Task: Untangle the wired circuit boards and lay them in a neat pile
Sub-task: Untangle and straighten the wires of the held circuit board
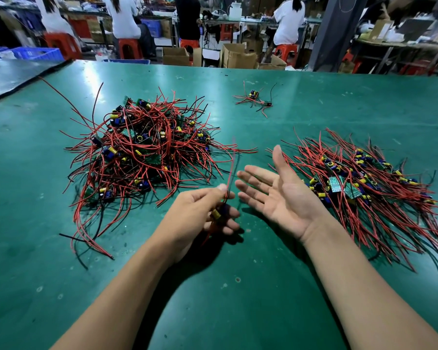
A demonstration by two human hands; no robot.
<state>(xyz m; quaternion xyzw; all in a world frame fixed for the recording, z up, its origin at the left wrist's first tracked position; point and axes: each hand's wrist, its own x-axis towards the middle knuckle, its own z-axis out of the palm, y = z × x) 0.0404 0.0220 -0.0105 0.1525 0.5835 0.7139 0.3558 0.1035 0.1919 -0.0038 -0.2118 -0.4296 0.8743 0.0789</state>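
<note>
The left hand (200, 213) is pinching 1 wired board (216, 213) by its red leads, over the middle of the tabletop (225, 304). The right hand (281, 195) is lying wide beside it, palm up, holding nothing. The neat pile (359, 188) is sitting toward the right edge. The tangled heap (142, 152) toward the left edge is looking bigger (1 stray cluster (254, 98) is lying toward the far edge), so I judge over half is remaining.

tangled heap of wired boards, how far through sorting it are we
Done: a laid-out pile on the right, wires running roughly one way. In hand: the left hand pinches one wired board, and the right hand is open beside it. Left: the tangled heap, piled high, plus a small cluster farther back. Roughly halfway, at a guess.
</note>
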